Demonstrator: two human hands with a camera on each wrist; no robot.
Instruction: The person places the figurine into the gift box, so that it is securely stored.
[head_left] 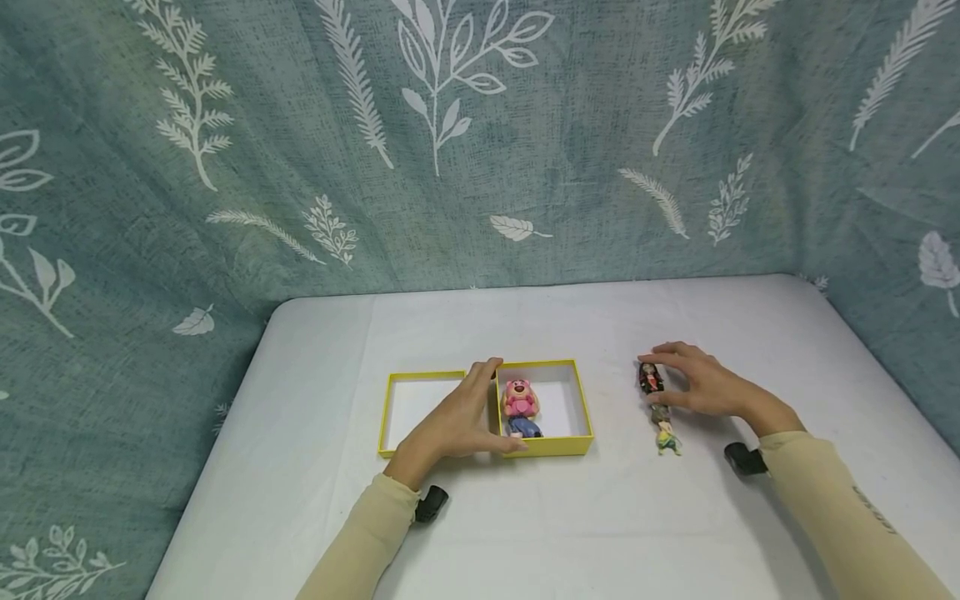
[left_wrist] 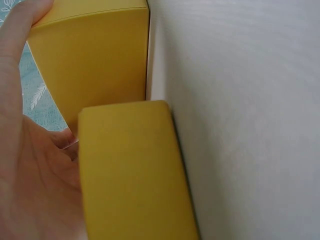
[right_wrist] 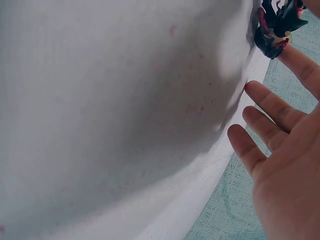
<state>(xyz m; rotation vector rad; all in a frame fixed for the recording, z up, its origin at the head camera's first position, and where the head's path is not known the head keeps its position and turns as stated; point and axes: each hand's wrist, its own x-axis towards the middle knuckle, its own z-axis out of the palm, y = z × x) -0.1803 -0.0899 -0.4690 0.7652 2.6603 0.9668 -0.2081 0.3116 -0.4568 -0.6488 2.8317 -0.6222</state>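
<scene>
My left hand (head_left: 457, 421) grips the left end of a yellow box (head_left: 555, 447), thumb at its front wall and fingers at the back. Inside the open box, a pink bear figurine (head_left: 520, 400) lies beside a figurine with a blue lower part (head_left: 525, 428). Over on the right, my right hand (head_left: 697, 383) pinches a dark-haired figurine (head_left: 650, 379) in black and red between thumb and index finger. The right wrist view shows that dark figurine (right_wrist: 274, 30) against the index fingertip, other fingers spread. Just nearer lies a figurine in yellow and green (head_left: 666, 435).
A shallow yellow-edged box lid (head_left: 385, 415) with a white inside lies left of the box, partly behind my left hand. Everything stands on a white-covered table (head_left: 600, 525). A green leaf-patterned cloth (head_left: 570, 208) hangs behind it.
</scene>
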